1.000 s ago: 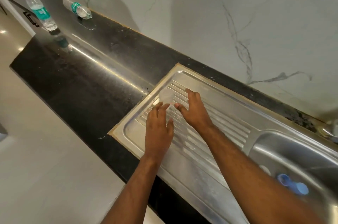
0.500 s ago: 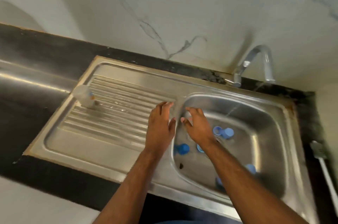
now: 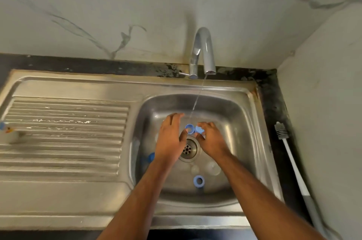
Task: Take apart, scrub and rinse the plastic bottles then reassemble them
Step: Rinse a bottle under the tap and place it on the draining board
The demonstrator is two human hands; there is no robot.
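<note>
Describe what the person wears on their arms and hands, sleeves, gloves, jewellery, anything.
Nothing is worn as far as the view shows. Both forearms are bare up to the frame's lower edge, with no sleeve or cuff in sight. The left hand and right hand are ungloved, and no watch, bracelet or ring is visible on either wrist or on the fingers.

No text, label, brand or number can be read on anything in view.
</note>
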